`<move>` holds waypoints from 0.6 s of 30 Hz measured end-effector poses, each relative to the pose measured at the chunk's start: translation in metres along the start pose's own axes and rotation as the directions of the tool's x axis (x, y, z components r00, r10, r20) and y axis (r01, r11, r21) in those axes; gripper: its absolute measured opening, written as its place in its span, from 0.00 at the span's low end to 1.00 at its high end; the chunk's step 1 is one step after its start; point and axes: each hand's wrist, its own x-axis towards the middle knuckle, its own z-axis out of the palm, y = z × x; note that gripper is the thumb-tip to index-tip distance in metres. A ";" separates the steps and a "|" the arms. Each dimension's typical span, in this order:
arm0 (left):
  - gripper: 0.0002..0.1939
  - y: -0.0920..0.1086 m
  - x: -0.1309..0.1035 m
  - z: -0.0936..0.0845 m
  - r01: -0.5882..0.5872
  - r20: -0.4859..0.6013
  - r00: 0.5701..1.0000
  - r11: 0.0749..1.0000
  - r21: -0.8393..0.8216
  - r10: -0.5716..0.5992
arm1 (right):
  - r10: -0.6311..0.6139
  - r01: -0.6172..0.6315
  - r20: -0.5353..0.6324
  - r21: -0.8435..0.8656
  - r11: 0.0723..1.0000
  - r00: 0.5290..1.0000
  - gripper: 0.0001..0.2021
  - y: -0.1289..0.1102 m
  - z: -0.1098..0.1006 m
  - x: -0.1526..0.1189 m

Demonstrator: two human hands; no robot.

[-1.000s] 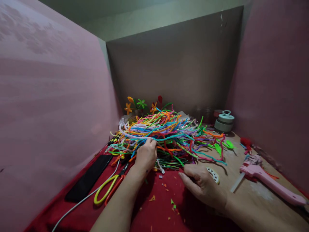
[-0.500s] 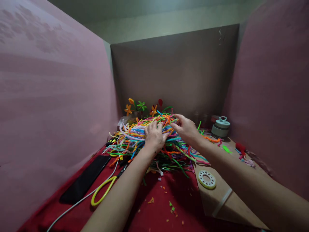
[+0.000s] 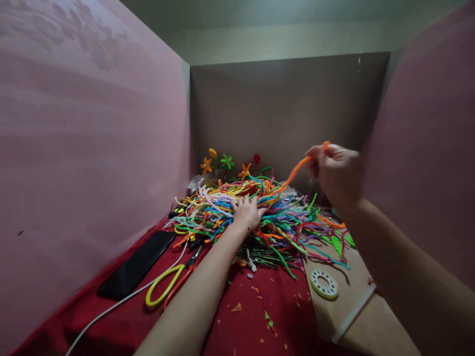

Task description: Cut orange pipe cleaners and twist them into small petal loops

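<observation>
From where I stand, I see the right hand (image 3: 336,173) raised above and to the right of a heaped tangle of fuzzy stems (image 3: 222,207), its fingers closed on an orange stem (image 3: 297,172). That stem slants down to the left, its lower part running into the top of the heap, near the other hand; a bit of orange also shows above the knuckles.

The left hand (image 3: 248,215) lies palm down on the front middle of the heap, fingers spread wide over the stems. I can't tell whether their tips press on any one of them.

The heap sits toward the back of the red-covered tabletop (image 3: 282,316), with fuzzy flowers (image 3: 226,161) in orange, green and red standing behind it. Left of the left forearm lie scissors (image 3: 163,289) with a yellow and a red handle, a white cable (image 3: 126,299) and a flat black slab (image 3: 136,264). To the right, a brown board (image 3: 334,311) carries a holed white disc (image 3: 324,284) and a pale stick (image 3: 354,314). Small coloured scraps (image 3: 236,307) dot the red in front.
</observation>
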 end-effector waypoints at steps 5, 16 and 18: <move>0.26 0.002 0.001 -0.013 -0.027 -0.066 0.998 0.997 -0.067 0.023 | 0.007 0.066 -0.249 0.285 0.956 0.969 0.08 -0.028 -0.044 -0.014; 0.19 0.053 -0.067 -0.079 0.008 0.041 0.994 0.317 -0.948 0.098 | 0.428 -0.437 0.115 0.391 0.810 0.896 0.11 0.024 -0.026 -0.082; 0.13 0.056 -0.072 -0.080 0.069 0.077 0.996 0.168 -0.983 0.037 | 0.478 -0.512 0.192 0.413 0.753 0.857 0.12 0.033 -0.028 -0.088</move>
